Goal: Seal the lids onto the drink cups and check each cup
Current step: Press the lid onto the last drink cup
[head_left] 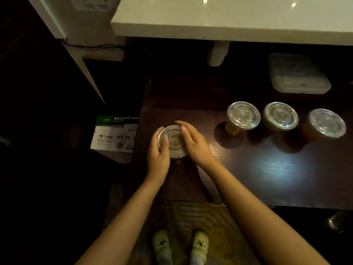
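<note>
A drink cup with a clear round lid (pixel 174 141) stands near the left end of the dark wooden table (pixel 267 169). My left hand (pixel 158 155) wraps the lid's left rim, thumb resting on top. My right hand (pixel 194 144) cups its right rim with fingers curved over the edge. The cup's body is hidden under the lid and my hands. Three more lidded cups of amber drink stand in a row to the right: one (pixel 243 115), a second (pixel 280 116) and a third (pixel 327 123).
A clear lidded food container (pixel 298 74) sits at the back right of the table. A white counter (pixel 229 20) overhangs the far side. A box of A4 paper (pixel 116 134) stands on the floor left of the table. My feet show below the table's front edge.
</note>
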Demonstrator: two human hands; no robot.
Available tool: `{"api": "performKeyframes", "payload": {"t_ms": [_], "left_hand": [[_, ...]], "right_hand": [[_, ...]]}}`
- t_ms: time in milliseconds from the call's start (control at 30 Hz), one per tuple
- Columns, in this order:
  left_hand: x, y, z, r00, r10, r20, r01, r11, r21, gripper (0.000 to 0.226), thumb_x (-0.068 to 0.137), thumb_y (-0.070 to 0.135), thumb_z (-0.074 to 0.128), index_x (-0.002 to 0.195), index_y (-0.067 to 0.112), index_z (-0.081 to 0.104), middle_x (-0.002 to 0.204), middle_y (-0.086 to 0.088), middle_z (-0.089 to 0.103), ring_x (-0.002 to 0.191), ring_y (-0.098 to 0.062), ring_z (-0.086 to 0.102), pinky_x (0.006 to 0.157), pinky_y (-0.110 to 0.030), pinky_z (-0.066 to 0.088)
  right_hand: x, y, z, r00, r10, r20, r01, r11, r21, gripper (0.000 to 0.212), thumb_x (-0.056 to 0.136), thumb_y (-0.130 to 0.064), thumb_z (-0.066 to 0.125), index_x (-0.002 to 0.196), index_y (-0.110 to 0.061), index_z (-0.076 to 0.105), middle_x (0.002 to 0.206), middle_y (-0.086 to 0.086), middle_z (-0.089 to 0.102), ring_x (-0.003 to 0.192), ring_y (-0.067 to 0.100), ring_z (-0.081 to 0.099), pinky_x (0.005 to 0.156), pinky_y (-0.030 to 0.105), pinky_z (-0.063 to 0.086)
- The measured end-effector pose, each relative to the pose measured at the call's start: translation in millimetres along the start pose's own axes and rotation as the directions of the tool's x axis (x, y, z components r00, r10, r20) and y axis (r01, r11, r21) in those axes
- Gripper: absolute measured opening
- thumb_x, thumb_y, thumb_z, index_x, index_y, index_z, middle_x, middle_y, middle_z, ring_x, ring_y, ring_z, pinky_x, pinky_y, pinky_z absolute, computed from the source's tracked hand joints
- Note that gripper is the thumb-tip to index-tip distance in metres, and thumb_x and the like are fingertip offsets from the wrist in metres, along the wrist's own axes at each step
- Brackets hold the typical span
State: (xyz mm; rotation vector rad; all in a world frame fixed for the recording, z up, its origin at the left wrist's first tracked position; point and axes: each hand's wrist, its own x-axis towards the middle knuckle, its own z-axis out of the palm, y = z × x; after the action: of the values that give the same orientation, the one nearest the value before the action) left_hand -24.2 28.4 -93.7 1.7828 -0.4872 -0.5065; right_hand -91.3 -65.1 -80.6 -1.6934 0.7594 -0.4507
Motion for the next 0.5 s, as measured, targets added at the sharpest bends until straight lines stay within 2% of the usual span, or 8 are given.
{"api": "performKeyframes", "payload": {"t_ms": [100, 233, 400, 433, 500], "left_hand": [[-3, -2, 13, 0.991, -0.023, -0.128, 0.008, 0.993, -0.115, 0.035, 0.099, 0.018, 0.035, 0.131, 0.011, 0.046, 0.117, 0.007, 0.054, 0.100, 0.005, 0.054, 0.083, -0.004, 0.043], [-1, -5, 13, 0.993, -0.008, -0.119, -0.011, 0.988, -0.156, 0.033, 0.099, 0.015, 0.034, 0.129, 0.010, 0.048, 0.106, 0.018, 0.053, 0.094, 0.017, 0.053, 0.079, -0.003, 0.042], [9, 0, 9, 0.996, -0.083, -0.041, 0.071, 0.968, -0.240, 0.039, 0.101, 0.027, 0.026, 0.126, 0.012, 0.051, 0.112, 0.006, 0.058, 0.097, 0.003, 0.056, 0.081, -0.006, 0.046], [14, 2, 7, 0.995, -0.100, -0.004, 0.096, 0.965, -0.244, 0.042, 0.101, 0.030, 0.024, 0.125, 0.012, 0.054, 0.109, 0.004, 0.060, 0.095, 0.002, 0.058, 0.080, -0.007, 0.047], [28, 4, 0, 0.989, -0.131, 0.068, 0.143, 0.965, -0.218, 0.044, 0.101, 0.033, 0.024, 0.118, 0.012, 0.059, 0.107, -0.001, 0.065, 0.093, -0.005, 0.062, 0.081, -0.014, 0.050]], "right_hand": [[3, 14, 13, 0.996, -0.003, -0.090, 0.014, 0.992, 0.129, 0.025, 0.098, -0.014, 0.042, 0.114, -0.022, 0.059, 0.104, -0.012, 0.064, 0.096, -0.004, 0.061, 0.083, 0.015, 0.049], [7, 18, 13, 0.994, -0.028, -0.108, 0.045, 0.987, 0.152, 0.023, 0.098, -0.012, 0.042, 0.109, -0.020, 0.060, 0.100, -0.010, 0.064, 0.093, -0.001, 0.063, 0.079, 0.015, 0.050], [1, 18, 21, 0.986, 0.008, -0.167, 0.019, 0.987, 0.159, 0.027, 0.099, -0.017, 0.038, 0.118, -0.012, 0.057, 0.109, -0.001, 0.064, 0.100, 0.009, 0.063, 0.085, 0.023, 0.052], [-5, 16, 24, 0.980, 0.017, -0.200, 0.015, 0.988, 0.155, 0.029, 0.100, -0.018, 0.037, 0.122, -0.012, 0.054, 0.111, -0.004, 0.062, 0.102, 0.007, 0.061, 0.088, 0.022, 0.051], [-19, 13, 32, 0.969, 0.029, -0.244, -0.001, 0.993, 0.114, 0.035, 0.101, -0.021, 0.033, 0.134, -0.013, 0.043, 0.123, -0.008, 0.053, 0.110, -0.001, 0.053, 0.093, 0.010, 0.042]]}}
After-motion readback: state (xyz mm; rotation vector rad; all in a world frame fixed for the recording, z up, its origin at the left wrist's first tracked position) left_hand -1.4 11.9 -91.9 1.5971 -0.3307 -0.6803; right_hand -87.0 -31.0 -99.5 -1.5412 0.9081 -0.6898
